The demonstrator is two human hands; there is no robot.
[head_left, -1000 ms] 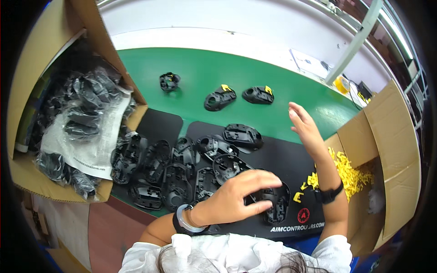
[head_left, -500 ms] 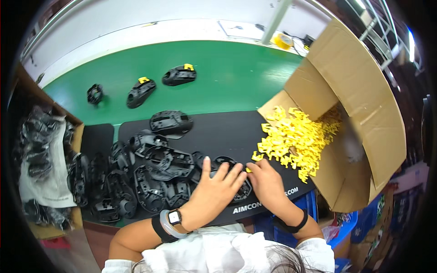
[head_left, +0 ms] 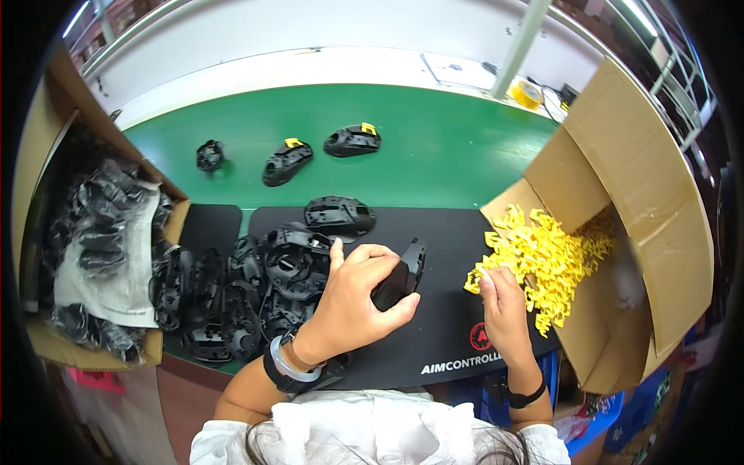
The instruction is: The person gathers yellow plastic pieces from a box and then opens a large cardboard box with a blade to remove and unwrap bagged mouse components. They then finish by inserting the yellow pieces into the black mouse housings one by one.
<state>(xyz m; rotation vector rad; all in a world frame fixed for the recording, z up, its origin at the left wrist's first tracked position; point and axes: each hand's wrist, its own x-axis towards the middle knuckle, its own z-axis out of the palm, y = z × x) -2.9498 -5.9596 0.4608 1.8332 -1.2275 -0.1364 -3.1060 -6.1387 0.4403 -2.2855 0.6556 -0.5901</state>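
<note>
My left hand [head_left: 353, 291] grips a black computer mouse shell [head_left: 399, 283] between thumb and fingers, lifted and tipped on its edge above the black mat [head_left: 446, 240]. My right hand [head_left: 505, 306] is at the near left edge of a heap of small yellow plastic clips [head_left: 535, 256], its thumb and fingers pinched together. What lies in the pinch is hidden; a yellow clip sits right beside the fingertips. More black mouse shells [head_left: 294, 263] lie crowded to the left of my left hand, and a single shell [head_left: 339, 215] rests just beyond it.
The clips spill from a tipped cardboard box [head_left: 643, 194] at the right. On the green tabletop [head_left: 434, 132] stand two shells with yellow clips [head_left: 287, 161] [head_left: 353, 141] and a small black part [head_left: 210, 156]. At the left, a box [head_left: 177, 225] holds bagged black parts.
My left hand has raised the mouse shell off the mat and tipped it up. The right hand has left the shell and moved right to the yellow heap. The whole view has shifted slightly.
</note>
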